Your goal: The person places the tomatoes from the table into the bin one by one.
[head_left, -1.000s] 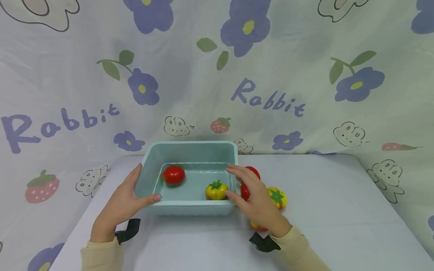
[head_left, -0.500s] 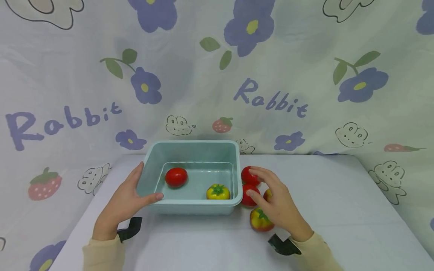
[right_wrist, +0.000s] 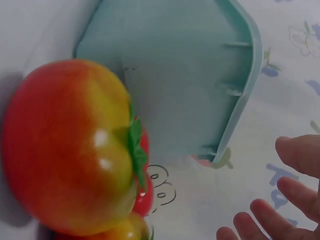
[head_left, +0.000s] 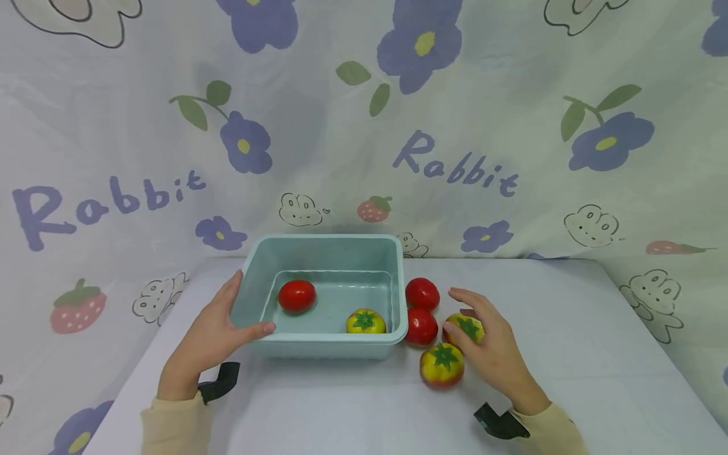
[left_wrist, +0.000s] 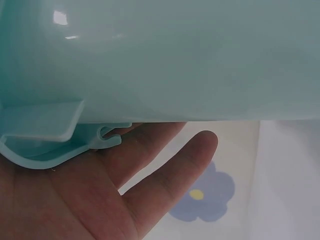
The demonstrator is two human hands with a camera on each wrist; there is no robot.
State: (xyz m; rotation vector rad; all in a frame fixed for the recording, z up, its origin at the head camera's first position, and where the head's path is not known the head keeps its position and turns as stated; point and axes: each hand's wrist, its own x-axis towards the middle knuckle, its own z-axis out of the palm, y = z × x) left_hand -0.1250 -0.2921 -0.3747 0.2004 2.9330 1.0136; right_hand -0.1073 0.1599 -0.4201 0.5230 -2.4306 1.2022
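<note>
A light teal plastic bin (head_left: pixel 321 347) stands on the white table, a red tomato (head_left: pixel 296 296) and a yellow tomato (head_left: pixel 366 321) with a green star-shaped calyx inside. My left hand (head_left: pixel 199 344) holds its front left corner, thumb over the rim and fingers along the outside wall. To the bin's right lie two red tomatoes (head_left: pixel 422 295) and two yellow-and-red ones, one nearer (head_left: pixel 442 365) and one farther (head_left: pixel 469 327). Over the farther one hovers my right hand (head_left: pixel 495 347), thumb and fingers apart. The right wrist view shows its fingers (right_wrist: pixel 300 197) spread and holding nothing.
A fabric backdrop (head_left: pixel 318 126) printed with flowers, rabbits and lettering rises behind the table (head_left: pixel 540 316). Black straps (head_left: pixel 502 422) sit at both wrists. The four tomatoes outside the bin lie close together along its right side.
My right hand has moved right, from the bin's right rim past the red tomatoes to the farther yellow-and-red one, uncovering the tomatoes beside the bin. The left hand stays on the corner.
</note>
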